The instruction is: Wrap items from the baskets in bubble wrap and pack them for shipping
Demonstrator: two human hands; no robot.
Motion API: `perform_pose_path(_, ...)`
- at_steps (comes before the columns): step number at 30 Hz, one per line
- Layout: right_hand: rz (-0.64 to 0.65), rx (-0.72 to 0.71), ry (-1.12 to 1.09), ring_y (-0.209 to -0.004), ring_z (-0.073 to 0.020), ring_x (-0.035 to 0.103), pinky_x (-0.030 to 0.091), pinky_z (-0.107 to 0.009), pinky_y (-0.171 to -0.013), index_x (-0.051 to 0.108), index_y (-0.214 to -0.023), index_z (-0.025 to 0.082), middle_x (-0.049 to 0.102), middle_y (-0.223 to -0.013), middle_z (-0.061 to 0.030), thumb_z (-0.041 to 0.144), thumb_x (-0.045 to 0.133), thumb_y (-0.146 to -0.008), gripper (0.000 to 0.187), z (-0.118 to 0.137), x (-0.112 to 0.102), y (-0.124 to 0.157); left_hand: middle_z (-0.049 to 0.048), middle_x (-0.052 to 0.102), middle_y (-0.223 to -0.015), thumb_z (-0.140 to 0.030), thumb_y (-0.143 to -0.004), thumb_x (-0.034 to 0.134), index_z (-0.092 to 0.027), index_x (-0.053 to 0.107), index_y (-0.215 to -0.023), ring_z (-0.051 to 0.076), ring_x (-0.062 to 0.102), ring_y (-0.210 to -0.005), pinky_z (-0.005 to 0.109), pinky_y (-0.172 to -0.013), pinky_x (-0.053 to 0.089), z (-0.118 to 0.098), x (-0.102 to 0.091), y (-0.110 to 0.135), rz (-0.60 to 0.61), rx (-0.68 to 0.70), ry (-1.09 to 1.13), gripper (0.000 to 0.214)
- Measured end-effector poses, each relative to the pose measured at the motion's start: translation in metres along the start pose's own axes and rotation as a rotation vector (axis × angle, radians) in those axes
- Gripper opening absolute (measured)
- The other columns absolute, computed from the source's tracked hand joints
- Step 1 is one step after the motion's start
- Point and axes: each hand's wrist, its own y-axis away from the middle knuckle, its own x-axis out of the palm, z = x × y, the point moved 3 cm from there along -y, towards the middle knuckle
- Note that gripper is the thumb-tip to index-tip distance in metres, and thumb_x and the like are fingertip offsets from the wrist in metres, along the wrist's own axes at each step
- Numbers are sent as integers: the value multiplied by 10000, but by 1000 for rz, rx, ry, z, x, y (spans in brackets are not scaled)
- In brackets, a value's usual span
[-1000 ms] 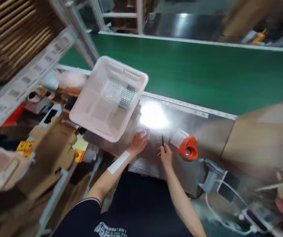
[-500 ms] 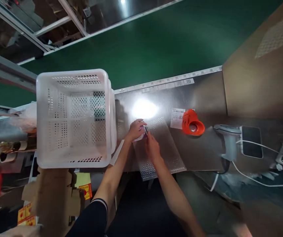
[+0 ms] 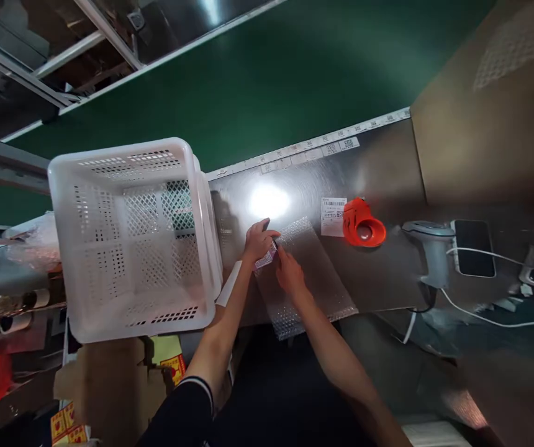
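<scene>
Nearest, one bubble-wrap sheet (image 3: 318,276) is laid on the metal bench (image 3: 388,276), its near edge hung over the rim. Two hands are met above its left side: by the left hand (image 3: 257,242) one small purple-and-white box (image 3: 266,258) is grasped, its far end covered by the fingers; the right hand (image 3: 290,272) is curled beside it, apparently around one slim dark tool (image 3: 275,244), of which only a sliver is seen. One white strip (image 3: 228,284) is worn on the left forearm. To the right, one scanner (image 3: 429,248) and one phone (image 3: 474,248) are crossed by a cable. To the left, at least two white baskets (image 3: 181,149) are nested, the lower mostly hidden. One orange holder (image 3: 362,226) is set over the edge of one printed label (image 3: 331,217). Beyond, one green surface (image 3: 295,87) is cut off by the frame.
</scene>
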Motion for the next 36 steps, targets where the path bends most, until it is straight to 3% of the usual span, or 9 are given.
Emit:
perform_pose_path(19,33,73,-79,-1121,-304,721,550,-371,-893,355,-1656,247,735,-1249,-148,188,383,-1037,623,0,2,7,-11,584,-1552,-172,-988,436,-329,855,-1039,271,491,-1457,518,-1278,326,-2,1,2,-109,-43,-16,450)
perform_pose_path(30,50,134,-124,-1102,-269,722,541,-343,-903,386,-1648,248,748,-1239,-124,171,403,-1036,617,-38,19,53,-9,595,-1540,-211,-1007,458,-321,855,-1019,278,483,-1462,505,-1267,330,-1,2,1,-114,-43,-10,411)
perform_pose_path(36,6,149,-182,-1085,-257,727,554,-351,-911,434,-1625,266,771,-1209,-95,152,453,-990,645,-69,41,79,-11,607,-1521,-201,-994,465,-318,852,-1014,279,488,-1453,499,-1261,343,0,2,1,-126,-33,-19,405)
